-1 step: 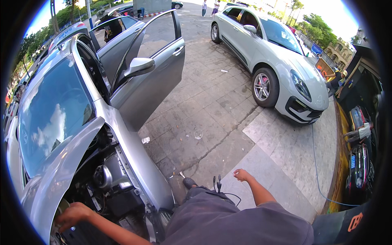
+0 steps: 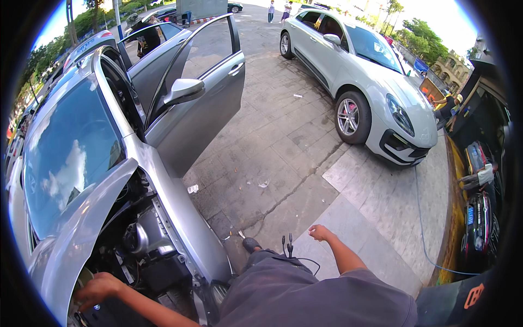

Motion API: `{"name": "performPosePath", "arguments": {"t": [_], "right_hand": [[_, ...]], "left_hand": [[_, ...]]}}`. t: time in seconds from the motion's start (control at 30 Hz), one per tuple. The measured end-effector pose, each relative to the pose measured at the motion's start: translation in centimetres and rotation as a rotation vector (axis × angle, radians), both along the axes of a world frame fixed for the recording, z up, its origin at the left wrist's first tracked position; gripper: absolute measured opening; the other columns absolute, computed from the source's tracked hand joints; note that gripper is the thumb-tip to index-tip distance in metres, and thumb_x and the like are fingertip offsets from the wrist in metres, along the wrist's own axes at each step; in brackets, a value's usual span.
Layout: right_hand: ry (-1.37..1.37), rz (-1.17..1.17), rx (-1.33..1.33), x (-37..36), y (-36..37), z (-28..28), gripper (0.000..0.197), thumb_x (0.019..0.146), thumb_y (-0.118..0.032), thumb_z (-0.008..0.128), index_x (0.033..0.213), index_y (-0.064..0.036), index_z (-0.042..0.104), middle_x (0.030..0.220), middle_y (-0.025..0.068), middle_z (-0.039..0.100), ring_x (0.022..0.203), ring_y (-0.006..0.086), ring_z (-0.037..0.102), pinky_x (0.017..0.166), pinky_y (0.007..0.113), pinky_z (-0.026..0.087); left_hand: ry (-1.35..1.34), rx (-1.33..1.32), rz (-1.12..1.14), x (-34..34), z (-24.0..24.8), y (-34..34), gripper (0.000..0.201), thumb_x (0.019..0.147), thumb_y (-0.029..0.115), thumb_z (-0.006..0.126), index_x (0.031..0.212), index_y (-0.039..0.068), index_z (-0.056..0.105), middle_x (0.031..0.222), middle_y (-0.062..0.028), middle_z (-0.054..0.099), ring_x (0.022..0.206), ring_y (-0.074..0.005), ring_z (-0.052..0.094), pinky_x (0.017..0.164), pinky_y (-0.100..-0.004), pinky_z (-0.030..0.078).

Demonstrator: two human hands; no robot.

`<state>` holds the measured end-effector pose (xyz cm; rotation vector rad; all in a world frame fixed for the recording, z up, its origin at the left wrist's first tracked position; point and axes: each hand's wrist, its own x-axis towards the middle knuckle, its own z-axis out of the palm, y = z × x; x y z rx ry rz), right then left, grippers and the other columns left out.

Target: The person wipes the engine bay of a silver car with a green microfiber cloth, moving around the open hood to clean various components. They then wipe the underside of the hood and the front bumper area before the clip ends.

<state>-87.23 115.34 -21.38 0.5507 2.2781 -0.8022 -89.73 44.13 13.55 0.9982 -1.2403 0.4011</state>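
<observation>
On the left stands a silver car with its hood (image 2: 76,223) raised. Beside the hood's underside, over the engine bay (image 2: 155,240), my left hand (image 2: 99,289) has its fingers curled. A pale, rounded thing shows partly behind those fingers; its kind is hidden. My right hand (image 2: 320,233) hangs in the air above the paving, fingers bent inward, and nothing shows in it. Several black cable ends (image 2: 287,245) stick up at the waist of my dark clothes, between that hand and the silver fender (image 2: 190,229).
The silver car's front door (image 2: 210,103) swings wide over the paving. A light grey SUV (image 2: 376,82) is parked at the right, with a thin blue hose (image 2: 422,229) running near it. One person (image 2: 148,41) stands behind the open doors; another person (image 2: 449,106) is at the far right.
The whole view has shifted very slightly. Both hands keep nearly the same place and pose.
</observation>
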Motion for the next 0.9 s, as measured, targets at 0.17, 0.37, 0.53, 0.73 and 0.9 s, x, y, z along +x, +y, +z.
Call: {"name": "performPosePath", "arguments": {"t": [0.17, 0.37, 0.53, 0.73, 0.9], "right_hand": [[0.182, 0.263, 0.11, -9.8, -1.2, -0.4, 0.038, 0.085, -0.032, 0.065, 0.116, -0.0095, 0.065, 0.109, 0.021, 0.067, 0.103, 0.0365, 0.063, 0.089, 0.043, 0.051], [0.278, 0.185, -0.039, -18.9, -2.1, 1.1, 0.037, 0.087, -0.032, 0.064, 0.117, -0.0101, 0.065, 0.113, 0.0199, 0.067, 0.108, 0.0371, 0.061, 0.095, 0.042, 0.048], [0.249, 0.17, 0.053, -19.4, 0.5, -0.6, 0.036, 0.087, -0.032, 0.063, 0.116, -0.0106, 0.066, 0.113, 0.0185, 0.067, 0.106, 0.0359, 0.063, 0.094, 0.043, 0.049], [0.014, 0.088, 0.062, -13.4, 4.3, -4.7, 0.041, 0.085, -0.032, 0.065, 0.119, -0.0088, 0.063, 0.097, 0.0173, 0.071, 0.086, 0.0283, 0.068, 0.076, 0.04, 0.055], [-0.131, -0.152, -0.035, -6.3, 4.7, -5.6, 0.041, 0.085, -0.033, 0.065, 0.119, -0.0098, 0.063, 0.084, 0.0125, 0.069, 0.068, 0.0193, 0.066, 0.056, 0.034, 0.055]], "left_hand": [[0.418, 0.194, -0.56, -5.6, -3.2, 2.8, 0.066, 0.083, 0.015, 0.056, 0.135, -0.012, 0.025, 0.133, -0.0323, 0.038, 0.129, -0.0419, 0.038, 0.11, -0.0512, 0.031], [0.735, 0.228, -0.559, -14.1, -6.7, 3.6, 0.041, 0.095, 0.017, 0.047, 0.123, -0.007, 0.03, 0.117, -0.0272, 0.045, 0.109, -0.0344, 0.047, 0.094, -0.0454, 0.042], [0.742, 0.181, -0.609, -16.1, -6.8, 4.9, 0.041, 0.095, 0.019, 0.046, 0.122, -0.007, 0.031, 0.115, -0.0286, 0.046, 0.108, -0.0359, 0.048, 0.093, -0.0466, 0.043], [0.739, 0.192, -0.6, -14.4, -5.9, 6.2, 0.04, 0.095, 0.021, 0.047, 0.119, -0.007, 0.033, 0.113, -0.0296, 0.047, 0.106, -0.0369, 0.05, 0.092, -0.0474, 0.044], [0.741, 0.214, -0.614, -14.7, -5.5, 6.7, 0.039, 0.095, 0.023, 0.047, 0.117, -0.006, 0.034, 0.111, -0.0304, 0.049, 0.104, -0.0378, 0.052, 0.091, -0.0481, 0.045]]}}
